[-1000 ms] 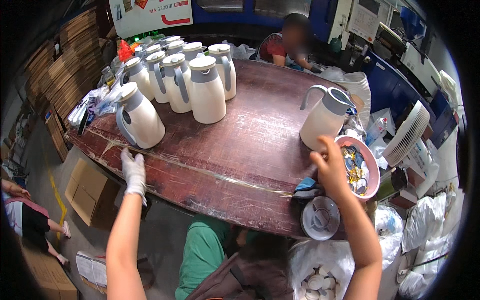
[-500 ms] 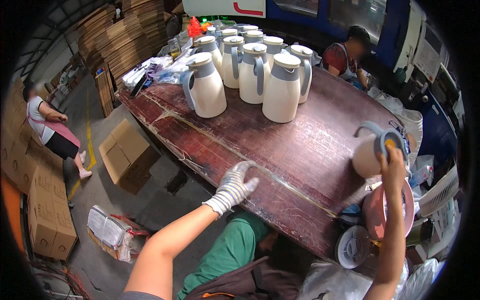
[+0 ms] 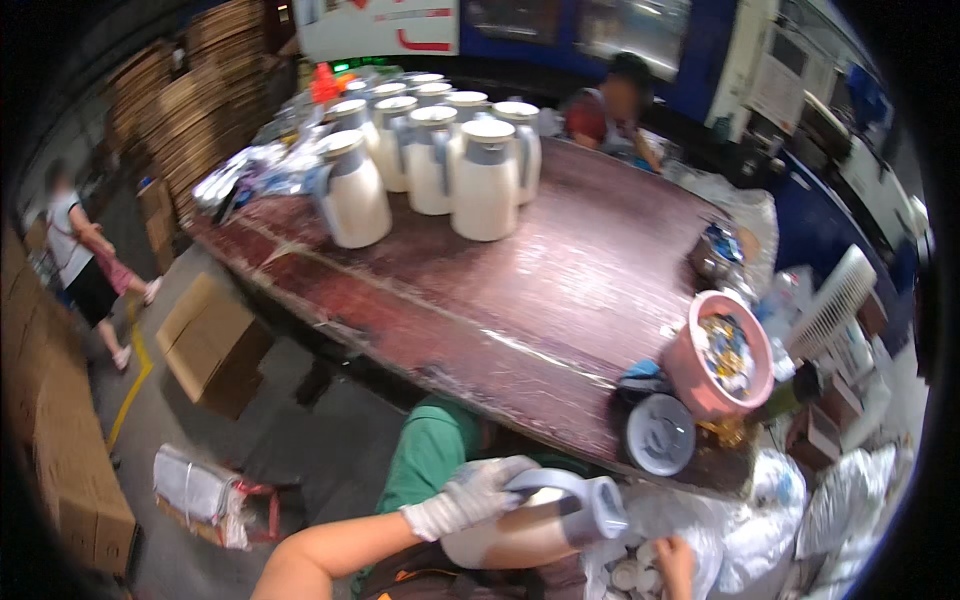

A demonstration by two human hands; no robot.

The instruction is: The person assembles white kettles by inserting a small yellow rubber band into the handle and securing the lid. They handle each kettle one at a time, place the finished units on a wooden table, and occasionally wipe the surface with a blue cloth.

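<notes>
My left hand (image 3: 480, 497), in a striped knit glove, is closed round the grey handle of a cream jug (image 3: 515, 535). The jug lies tilted above my lap, its grey collar and spout toward the right. My bare right hand (image 3: 676, 566) is down at a clear plastic bag (image 3: 690, 515) of round white pieces (image 3: 628, 574). Its fingers are bent in among those pieces; what they pinch is not clear. Several more cream jugs (image 3: 484, 195) with grey collars and pale lids stand upright on the far left of the table.
On the dark red table (image 3: 560, 300), a pink basin (image 3: 700, 380) of small parts and a grey round lid (image 3: 660, 434) sit at the right. A co-worker (image 3: 610, 110) is across the table; another person (image 3: 80, 250) walks at left. An open carton (image 3: 205, 340) stands on the floor.
The jug has come from the table's right side to my lap, passing from my right hand to my left. My right hand has dropped to the bag. The view has turned rightward.
</notes>
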